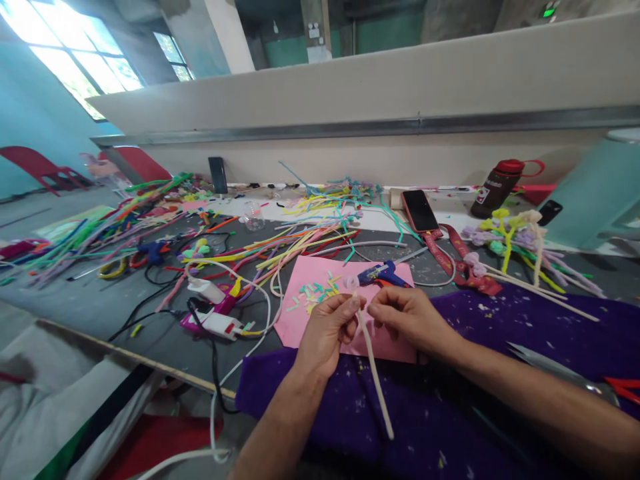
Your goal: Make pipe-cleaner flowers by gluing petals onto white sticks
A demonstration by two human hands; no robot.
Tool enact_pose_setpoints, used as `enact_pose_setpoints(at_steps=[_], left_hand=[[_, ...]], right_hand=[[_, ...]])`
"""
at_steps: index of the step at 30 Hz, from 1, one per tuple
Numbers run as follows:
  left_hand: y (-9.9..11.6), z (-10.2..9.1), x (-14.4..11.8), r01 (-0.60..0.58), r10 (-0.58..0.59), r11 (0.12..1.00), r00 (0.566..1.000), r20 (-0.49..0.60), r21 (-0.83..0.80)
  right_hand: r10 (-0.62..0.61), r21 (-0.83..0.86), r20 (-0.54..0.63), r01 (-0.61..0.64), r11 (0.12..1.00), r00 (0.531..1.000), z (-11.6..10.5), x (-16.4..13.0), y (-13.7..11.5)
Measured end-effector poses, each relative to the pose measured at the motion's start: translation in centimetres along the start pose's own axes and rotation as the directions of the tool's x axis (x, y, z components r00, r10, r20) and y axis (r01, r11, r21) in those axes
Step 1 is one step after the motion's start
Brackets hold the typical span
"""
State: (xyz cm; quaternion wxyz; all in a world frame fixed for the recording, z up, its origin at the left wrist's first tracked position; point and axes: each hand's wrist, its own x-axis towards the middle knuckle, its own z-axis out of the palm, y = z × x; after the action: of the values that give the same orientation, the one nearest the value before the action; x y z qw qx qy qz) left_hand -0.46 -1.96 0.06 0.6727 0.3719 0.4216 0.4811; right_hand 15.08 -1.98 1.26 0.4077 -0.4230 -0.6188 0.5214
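Observation:
My left hand point(333, 327) pinches a cream pipe cleaner point(373, 373) near its upper end, and the stem hangs down toward me over a purple cloth point(430, 427). Close beside it on the right, my right hand point(407, 317) has thumb and fingertips pressed together; what they hold, if anything, is too small to tell. Both hands are above a pink sheet point(295, 323). On that sheet lie several short cut pieces of pipe cleaner point(317, 290) in yellow, green and white. Just beyond my fingers rests a blue glue gun point(383, 273).
Bundles of coloured pipe cleaners point(120, 227) cover the left of the table. Left of the sheet is a power strip point(215, 317) with cables. Fluffy flowers point(505, 233), a phone point(420, 210), a dark bottle point(497, 190) and scissors point(560, 370) are on the right.

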Motion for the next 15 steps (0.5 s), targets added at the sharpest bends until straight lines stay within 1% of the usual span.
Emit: enact_pose_setpoints(at_steps=[2, 5, 8, 11, 15], left_hand=[[-0.13, -0.05, 0.06, -0.001, 0.0, 1.0, 1.0, -0.013, -0.02], [-0.35, 0.1, 0.07, 0.002, -0.001, 1.0, 1.0, 0.018, -0.027], [-0.54, 0.32, 0.07, 0.023, -0.022, 0.999, 0.999, 0.039, -0.025], [-0.6, 0.38, 0.11, 0.046, -0.045, 0.998, 0.999, 0.017, -0.05], [-0.39, 0.21, 0.2, 0.002, 0.0, 0.995, 1.0, 0.02, -0.098]], right_hand=[[0.048, 0.073, 0.09, -0.055, 0.996, 0.995, 0.61, 0.03, 0.32], [0.088, 0.158, 0.145, -0.11, 0.981, 0.985, 1.1, 0.03, 0.61], [0.096, 0.197, 0.127, -0.12, 0.973, 0.987, 1.15, 0.05, 0.77], [0.089, 0.19, 0.101, -0.107, 0.976, 0.991, 1.04, 0.08, 0.88], [0.092, 0.183, 0.097, -0.109, 0.977, 0.991, 0.93, 0.1, 0.92]])
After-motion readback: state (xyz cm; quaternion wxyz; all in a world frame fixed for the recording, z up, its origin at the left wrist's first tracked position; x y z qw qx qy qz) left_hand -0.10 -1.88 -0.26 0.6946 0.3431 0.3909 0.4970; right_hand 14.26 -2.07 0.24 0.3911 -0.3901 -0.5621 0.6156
